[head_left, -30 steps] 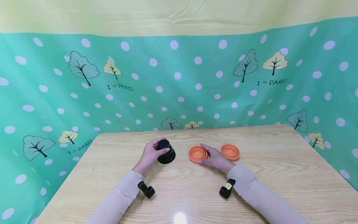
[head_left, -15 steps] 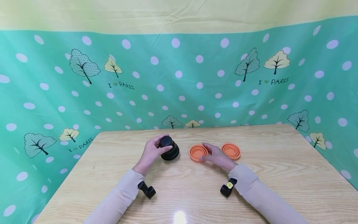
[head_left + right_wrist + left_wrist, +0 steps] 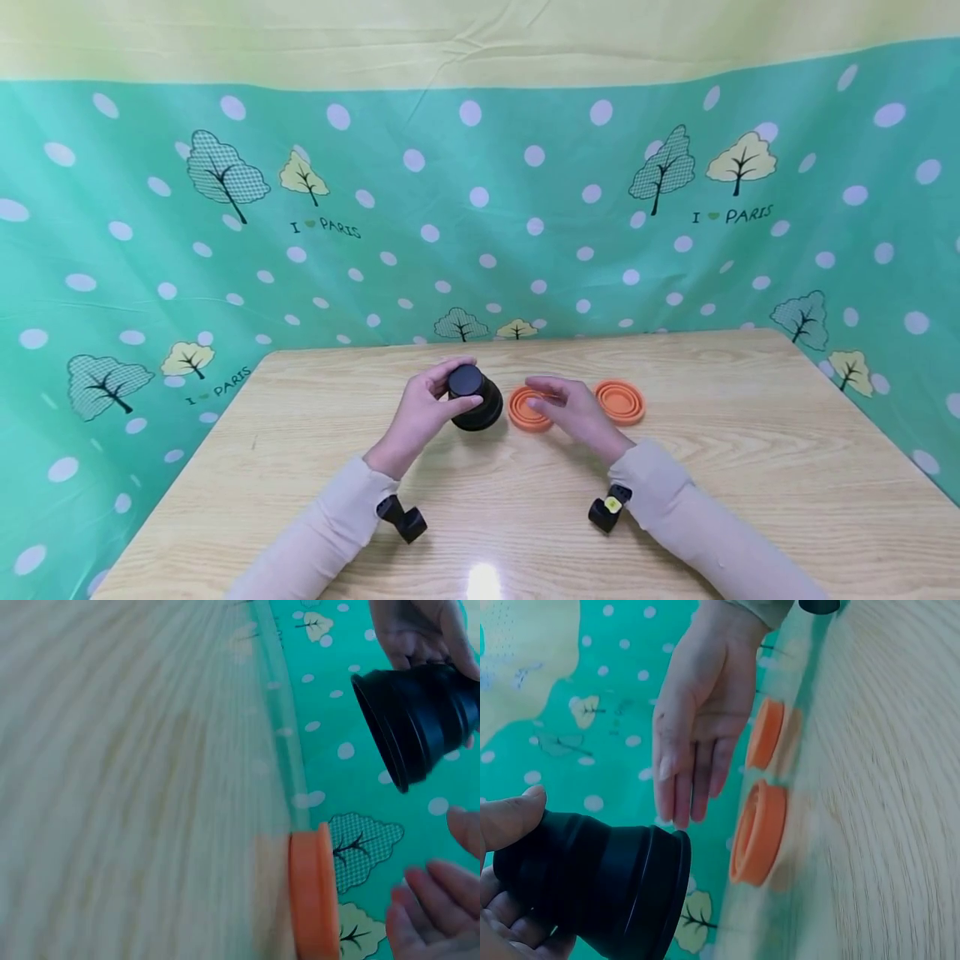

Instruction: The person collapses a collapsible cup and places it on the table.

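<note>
My left hand [image 3: 416, 417] holds a black stepped cup [image 3: 491, 408] by its narrow end, fingers and thumb round it. The cup is tipped upside down, its wide mouth facing down; the wrist views show it raised off the table. To its right a flat orange collapsed silicone cup [image 3: 525, 423] with concentric rings lies on the table. Over that cup's right side hovers my right hand [image 3: 585, 421], holding nothing; in the left wrist view its fingers [image 3: 701, 772] are straight. A second orange collapsed cup [image 3: 621, 403] lies farther right, just beyond the right hand.
The wooden table [image 3: 480, 517] bears these things. A green dotted curtain [image 3: 480, 217] printed with trees hangs behind it and at both sides. Black wrist cameras are strapped to both forearms, the left camera [image 3: 403, 518] and the right camera [image 3: 609, 508].
My left hand has carried the black cup to the right, close to the nearer orange cup. My right hand has let go of that orange cup and lifted slightly off it.
</note>
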### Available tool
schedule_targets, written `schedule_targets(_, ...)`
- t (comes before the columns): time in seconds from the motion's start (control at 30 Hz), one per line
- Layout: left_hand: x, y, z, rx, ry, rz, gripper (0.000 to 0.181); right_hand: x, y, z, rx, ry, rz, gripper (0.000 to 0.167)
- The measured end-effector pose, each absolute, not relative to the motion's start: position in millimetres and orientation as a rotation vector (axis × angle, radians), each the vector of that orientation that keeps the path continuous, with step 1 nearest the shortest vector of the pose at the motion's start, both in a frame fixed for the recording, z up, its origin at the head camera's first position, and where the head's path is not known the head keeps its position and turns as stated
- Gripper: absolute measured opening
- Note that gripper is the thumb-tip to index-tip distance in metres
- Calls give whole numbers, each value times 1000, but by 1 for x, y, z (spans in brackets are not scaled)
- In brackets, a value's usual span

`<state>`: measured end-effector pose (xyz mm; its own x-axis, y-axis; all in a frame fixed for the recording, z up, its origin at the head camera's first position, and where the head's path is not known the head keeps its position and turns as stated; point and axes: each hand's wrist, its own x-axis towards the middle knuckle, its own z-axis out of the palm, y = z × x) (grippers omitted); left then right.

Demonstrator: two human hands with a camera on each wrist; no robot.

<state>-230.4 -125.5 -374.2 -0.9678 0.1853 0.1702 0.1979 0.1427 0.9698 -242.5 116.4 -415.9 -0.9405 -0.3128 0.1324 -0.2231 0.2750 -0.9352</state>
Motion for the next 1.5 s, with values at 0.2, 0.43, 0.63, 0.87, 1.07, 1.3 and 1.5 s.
schedule_targets(0.2, -223, -119, -371, -479, -2364, -2026, 53, -238, 108, -411, -580, 2315, -1789, 47)
schedule_targets(0.43, -217, -114, -370, -570, -2376, -1985, 55, -235, 104, -409, -570, 2237, -1820, 45)
schedule_targets(0.63, -214, -113, -369, -620, -2402, -1966, 56, -236, 102, -408, -503, 2207, -1848, 44)
schedule_targets(0.87, -214, -114, -369, -674, -2392, -1970, 55, -237, 102, -407, -437, 2037, -1963, 46)
schedule_targets(1.07, -214, -116, -368, -726, -2375, -1977, 57, -239, 103, -408, -396, 1945, -2057, 47)
schedule_targets(1.3, -213, -117, -368, -776, -2395, -1971, 59, -239, 105, -408, -389, 1893, -2139, 48)
schedule_targets(1.5, -212, -122, -369, -863, -2386, -1964, 48, -239, 107, -409, -459, 1902, -2165, 48)
